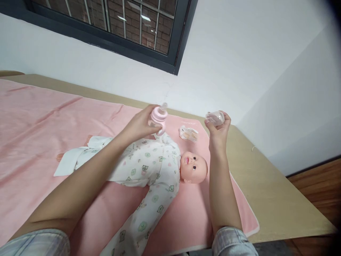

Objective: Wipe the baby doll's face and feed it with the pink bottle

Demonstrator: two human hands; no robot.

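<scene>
My left hand [146, 122] is wrapped round a pink baby bottle [159, 117] whose clear nipple is bare and points up. Between the thumb and fingers of my right hand [220, 131] is a clear bottle cap [215, 118], held on its side above the table's far right part. Below and between my arms lies a baby doll [149, 163] on its back, in white printed pyjamas, its head [194, 167] towards the right. The bottle is above the doll's far shoulder. Part of the doll's body is hidden behind my left forearm.
A small clear plastic packet [188, 133] lies beyond the doll's head. The pink blanket [106, 209] covers much of the wooden table [266, 192]. White walls [229, 57] stand behind and to the right, with a dark-framed barred window [177, 39] at the back.
</scene>
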